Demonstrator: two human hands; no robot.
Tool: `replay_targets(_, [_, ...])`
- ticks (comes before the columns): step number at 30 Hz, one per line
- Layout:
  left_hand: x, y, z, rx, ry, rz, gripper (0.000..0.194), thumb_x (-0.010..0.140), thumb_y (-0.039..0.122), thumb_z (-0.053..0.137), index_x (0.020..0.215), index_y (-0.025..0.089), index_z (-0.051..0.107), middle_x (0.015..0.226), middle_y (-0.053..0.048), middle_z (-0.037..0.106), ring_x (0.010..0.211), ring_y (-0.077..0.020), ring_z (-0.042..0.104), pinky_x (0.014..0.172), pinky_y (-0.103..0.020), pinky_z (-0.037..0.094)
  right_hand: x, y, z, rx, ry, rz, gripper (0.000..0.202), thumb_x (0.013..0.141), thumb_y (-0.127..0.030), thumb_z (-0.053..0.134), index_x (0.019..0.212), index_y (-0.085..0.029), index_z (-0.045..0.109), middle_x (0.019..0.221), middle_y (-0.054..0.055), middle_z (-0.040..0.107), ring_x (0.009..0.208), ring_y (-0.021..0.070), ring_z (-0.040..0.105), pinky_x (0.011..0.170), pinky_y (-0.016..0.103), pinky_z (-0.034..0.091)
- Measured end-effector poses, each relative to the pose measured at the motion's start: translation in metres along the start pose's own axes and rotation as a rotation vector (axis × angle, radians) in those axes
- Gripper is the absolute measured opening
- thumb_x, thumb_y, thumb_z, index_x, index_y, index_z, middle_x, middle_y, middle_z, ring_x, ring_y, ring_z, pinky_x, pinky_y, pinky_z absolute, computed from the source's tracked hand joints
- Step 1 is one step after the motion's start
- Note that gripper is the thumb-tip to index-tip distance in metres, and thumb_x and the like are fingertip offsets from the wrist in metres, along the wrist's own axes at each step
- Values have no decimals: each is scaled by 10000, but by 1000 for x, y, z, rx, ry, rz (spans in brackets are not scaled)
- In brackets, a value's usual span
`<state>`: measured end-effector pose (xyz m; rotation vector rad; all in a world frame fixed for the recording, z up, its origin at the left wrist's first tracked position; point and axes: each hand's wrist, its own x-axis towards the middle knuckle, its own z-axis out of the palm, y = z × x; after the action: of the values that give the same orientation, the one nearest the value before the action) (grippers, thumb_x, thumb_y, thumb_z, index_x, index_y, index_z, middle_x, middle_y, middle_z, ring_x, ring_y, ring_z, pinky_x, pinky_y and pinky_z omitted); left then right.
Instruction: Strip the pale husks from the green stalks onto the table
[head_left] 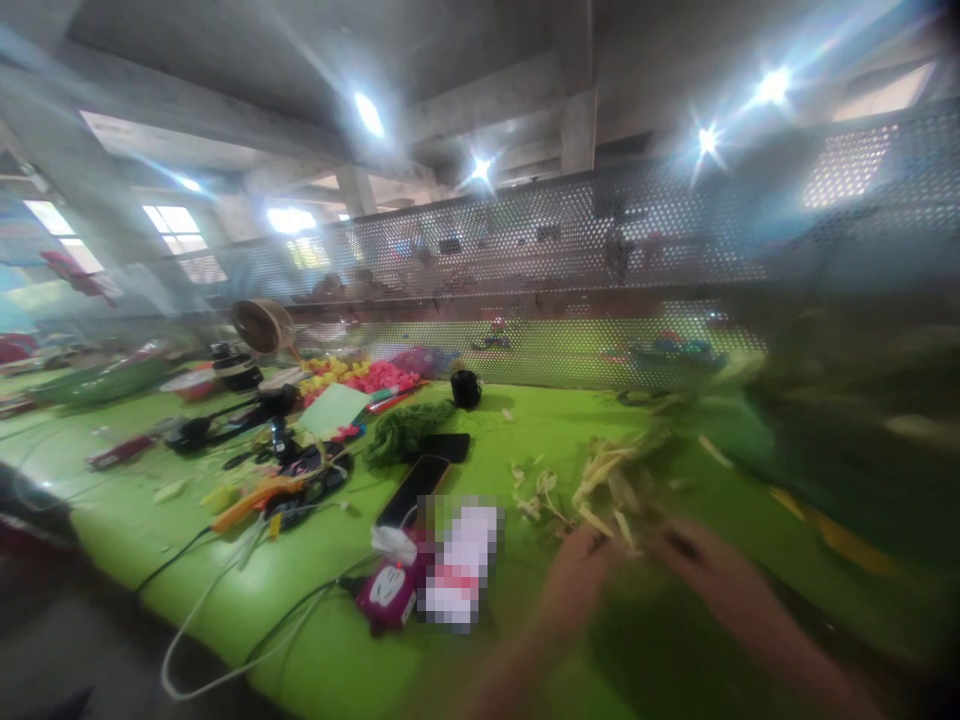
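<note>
- Pale yellow strips point(611, 480) lie in a loose, tangled heap on the green tabletop point(540, 415), right at my fingertips.
- My left hand point(583, 565) and right hand point(690, 550) meet the heap's near edge, fingers curled; the blur hides their tips, so I can't tell whether either is gripping a strip or just touching.
- If I tug 1 strip too sharply, its neighbours could come along, or it could tear, since they look thin and crossed.
- A careless sweep leftward could mix the heap with the small pale pieces point(541, 492) just beside it.
- My right forearm could brush the blurred yellow strip point(832, 530) farther right.
- The white cable point(171, 640) loops past the table edge; a snag there could drag at the magenta power socket point(390, 595) and jostle the 2 phones point(415, 490) behind it.
</note>
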<state>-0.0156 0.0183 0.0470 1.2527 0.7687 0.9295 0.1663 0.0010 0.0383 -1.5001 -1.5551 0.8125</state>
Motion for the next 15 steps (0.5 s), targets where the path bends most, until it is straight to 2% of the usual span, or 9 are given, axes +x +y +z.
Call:
replay_targets(3, [-1, 0, 0, 54, -98, 26, 277, 842, 420, 570, 921, 170, 661, 775, -12, 553, 779, -142, 495, 802, -268, 393, 1, -1, 2, 82, -49, 32, 325, 805, -537, 558, 820, -231, 668, 780, 16, 693, 789, 220, 632, 703, 297, 472])
replay_targets(6, [0, -7, 1, 119, -181, 47, 287, 855, 388, 553, 1003, 179, 682, 896, -36, 617, 860, -167, 534, 828, -287, 391, 1, -2, 4, 101, -64, 56, 311, 795, -523, 579, 805, -224, 668, 787, 17, 698, 787, 217, 635, 710, 298, 471])
replay_targets(11, [3, -17, 1, 205, -171, 3, 316, 861, 397, 530, 1017, 166, 679, 1001, -68, 635, 937, -203, 538, 855, -323, 406, -3, -10, 3, 21, 39, 67, 274, 791, -483, 572, 707, -227, 623, 673, -1, 662, 670, 188, 604, 630, 284, 453])
replay_targets(15, [-1, -8, 4, 237, -170, -10, 269, 863, 369, 523, 930, 158, 675, 911, -49, 637, 884, -186, 551, 811, -298, 424, -5, -13, 2, 6, 113, 67, 258, 783, -475, 573, 710, -231, 612, 676, 2, 653, 671, 192, 606, 605, 285, 453])
